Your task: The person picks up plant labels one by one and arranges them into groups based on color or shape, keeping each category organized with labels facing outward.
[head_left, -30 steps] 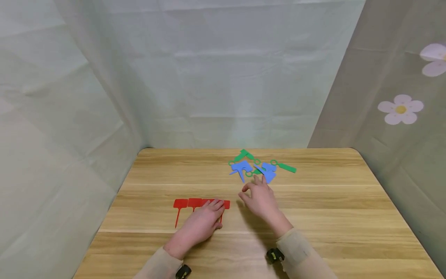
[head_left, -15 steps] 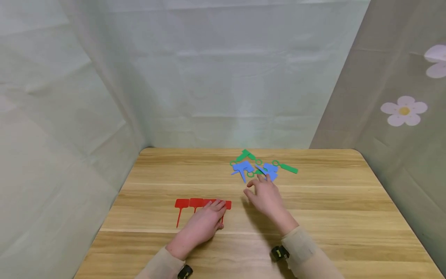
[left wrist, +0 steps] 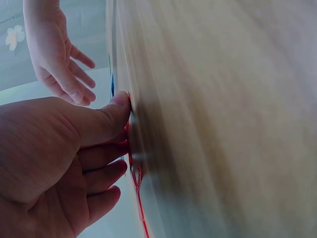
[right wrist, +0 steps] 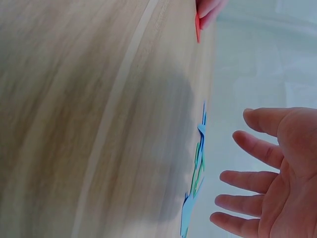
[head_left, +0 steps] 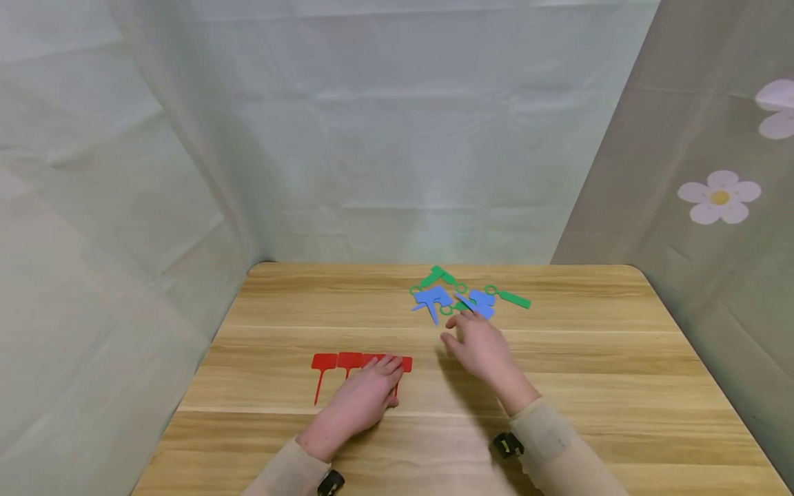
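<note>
Head view: red tags (head_left: pixel 350 360) in a row, left of blue and green

Red tags lie side by side, stems pointing near. Left hand (head_left: pixel 366 393) rests over the row's right end, fingers fairly straight, touching, not curled round anything. Blue tags (head_left: pixel 429 296) and green tags (head_left: pixel 514 300) overlap in a far scatter. Right hand (head_left: pixel 482 349) above the table (head_left: pixel 620 365), near side of scatter, fingers loosely spread, holding nothing.

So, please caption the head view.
Left fingers touch red T-shaped tags; right fingers hover near blue tags and green tags.
</note>
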`<move>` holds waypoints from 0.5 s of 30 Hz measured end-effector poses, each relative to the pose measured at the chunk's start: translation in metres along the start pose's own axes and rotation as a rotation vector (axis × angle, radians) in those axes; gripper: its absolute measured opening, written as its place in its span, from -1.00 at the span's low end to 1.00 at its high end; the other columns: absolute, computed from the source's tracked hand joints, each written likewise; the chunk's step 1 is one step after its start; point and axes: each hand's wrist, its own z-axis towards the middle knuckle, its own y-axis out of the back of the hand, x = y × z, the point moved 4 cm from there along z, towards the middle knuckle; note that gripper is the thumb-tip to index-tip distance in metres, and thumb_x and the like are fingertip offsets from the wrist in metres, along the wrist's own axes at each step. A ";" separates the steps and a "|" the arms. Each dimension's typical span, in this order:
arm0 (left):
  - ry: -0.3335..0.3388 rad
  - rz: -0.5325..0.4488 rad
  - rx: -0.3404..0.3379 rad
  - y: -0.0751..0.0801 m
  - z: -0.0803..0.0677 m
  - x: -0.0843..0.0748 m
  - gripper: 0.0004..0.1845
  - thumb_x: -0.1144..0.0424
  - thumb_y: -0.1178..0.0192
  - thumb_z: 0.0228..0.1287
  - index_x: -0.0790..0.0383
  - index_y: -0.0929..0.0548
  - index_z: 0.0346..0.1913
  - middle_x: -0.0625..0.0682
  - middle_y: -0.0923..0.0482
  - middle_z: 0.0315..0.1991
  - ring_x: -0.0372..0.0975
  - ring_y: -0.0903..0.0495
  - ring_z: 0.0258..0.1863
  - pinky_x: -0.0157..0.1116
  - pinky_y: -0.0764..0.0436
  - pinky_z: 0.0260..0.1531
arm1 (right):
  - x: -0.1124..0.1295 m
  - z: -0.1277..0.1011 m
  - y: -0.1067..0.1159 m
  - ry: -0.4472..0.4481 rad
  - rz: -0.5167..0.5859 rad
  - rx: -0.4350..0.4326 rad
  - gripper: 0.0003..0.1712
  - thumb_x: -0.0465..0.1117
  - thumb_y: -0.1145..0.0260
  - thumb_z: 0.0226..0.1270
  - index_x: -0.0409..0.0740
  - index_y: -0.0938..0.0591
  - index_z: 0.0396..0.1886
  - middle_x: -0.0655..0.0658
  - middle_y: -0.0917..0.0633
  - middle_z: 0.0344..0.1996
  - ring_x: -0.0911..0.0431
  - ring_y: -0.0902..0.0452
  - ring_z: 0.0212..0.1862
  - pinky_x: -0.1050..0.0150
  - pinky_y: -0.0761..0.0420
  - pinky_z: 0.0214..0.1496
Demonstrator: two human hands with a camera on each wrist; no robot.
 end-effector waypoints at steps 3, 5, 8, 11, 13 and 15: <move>0.004 0.005 0.010 0.001 0.000 -0.001 -0.38 0.12 -0.45 0.42 0.29 -0.61 0.44 0.15 -0.50 0.49 0.01 -0.43 0.52 -0.02 -0.40 0.51 | -0.001 0.000 0.001 -0.006 0.008 0.001 -0.72 0.00 -0.45 0.51 -0.07 -0.77 0.01 -0.16 -0.73 0.15 -0.22 -0.59 0.32 -0.17 -0.70 0.10; 0.007 0.006 0.015 0.002 0.000 -0.001 -0.38 0.12 -0.45 0.42 0.29 -0.61 0.44 0.15 -0.50 0.50 0.01 -0.43 0.52 -0.02 -0.40 0.51 | -0.001 -0.001 0.002 -0.009 0.017 0.003 -0.72 0.00 -0.46 0.50 -0.07 -0.77 0.02 -0.17 -0.72 0.18 -0.19 -0.62 0.28 -0.16 -0.69 0.11; 0.010 0.010 0.014 0.003 0.000 -0.002 -0.39 0.12 -0.45 0.42 0.30 -0.61 0.44 0.16 -0.50 0.49 0.02 -0.45 0.51 -0.02 -0.42 0.50 | -0.001 0.000 0.003 -0.012 0.018 0.006 -0.72 0.01 -0.45 0.51 -0.06 -0.77 0.01 -0.17 -0.72 0.20 -0.19 -0.62 0.30 -0.16 -0.69 0.11; 0.013 0.012 0.013 0.003 0.000 -0.003 -0.40 0.13 -0.45 0.43 0.30 -0.62 0.43 0.16 -0.50 0.49 0.02 -0.45 0.50 -0.02 -0.42 0.50 | -0.002 0.001 0.003 -0.007 0.008 0.005 -0.74 0.01 -0.44 0.51 -0.04 -0.78 0.00 -0.16 -0.74 0.17 -0.19 -0.62 0.29 -0.14 -0.71 0.07; 0.013 0.015 0.011 0.003 0.000 -0.003 -0.41 0.13 -0.45 0.42 0.30 -0.63 0.42 0.16 -0.51 0.49 0.02 -0.46 0.50 -0.03 -0.43 0.49 | -0.003 0.001 0.003 -0.007 0.003 0.008 -0.74 0.01 -0.43 0.52 -0.03 -0.78 0.00 -0.15 -0.75 0.16 -0.18 -0.62 0.28 -0.13 -0.71 0.05; 0.014 0.015 0.012 0.003 0.000 -0.004 -0.41 0.13 -0.45 0.42 0.30 -0.62 0.42 0.16 -0.50 0.49 0.02 -0.46 0.50 -0.03 -0.42 0.49 | -0.003 0.001 0.004 -0.006 -0.002 0.008 -0.75 0.00 -0.43 0.52 -0.02 -0.78 0.00 -0.17 -0.74 0.20 -0.19 -0.61 0.31 -0.15 -0.71 0.06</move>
